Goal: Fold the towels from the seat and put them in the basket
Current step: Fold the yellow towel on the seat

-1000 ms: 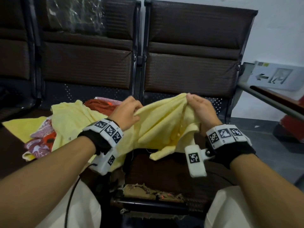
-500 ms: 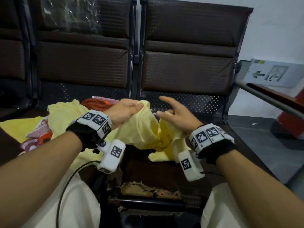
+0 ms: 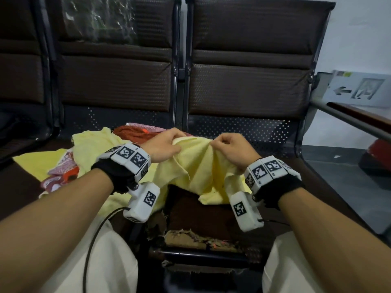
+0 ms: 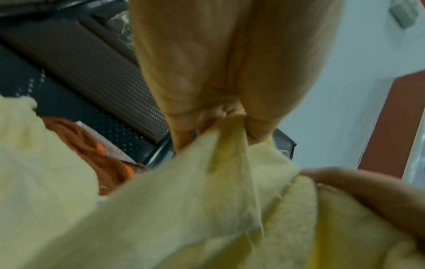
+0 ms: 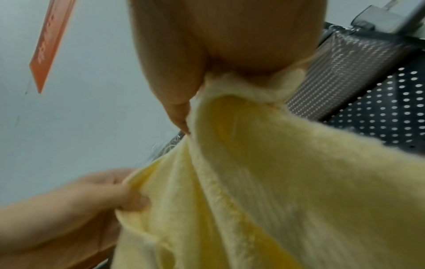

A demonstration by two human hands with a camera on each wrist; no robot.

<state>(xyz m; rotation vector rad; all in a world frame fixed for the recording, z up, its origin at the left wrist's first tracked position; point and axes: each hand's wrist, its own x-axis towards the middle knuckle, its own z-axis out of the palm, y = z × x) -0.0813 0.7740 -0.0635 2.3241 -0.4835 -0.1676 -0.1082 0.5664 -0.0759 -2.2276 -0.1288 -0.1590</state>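
We're sitting facing a row of seats (image 3: 243, 85), with the pile of towels (image 3: 88, 157) still heaped on the left one. We're holding a yellow towel (image 3: 198, 168) up over the seat, left hand (image 3: 163, 144) and right hand (image 3: 234, 149) each pinching its top edge, so we're just starting the fold. Next we're probably needing to find the corners and spread it. No basket showing anywhere yet.
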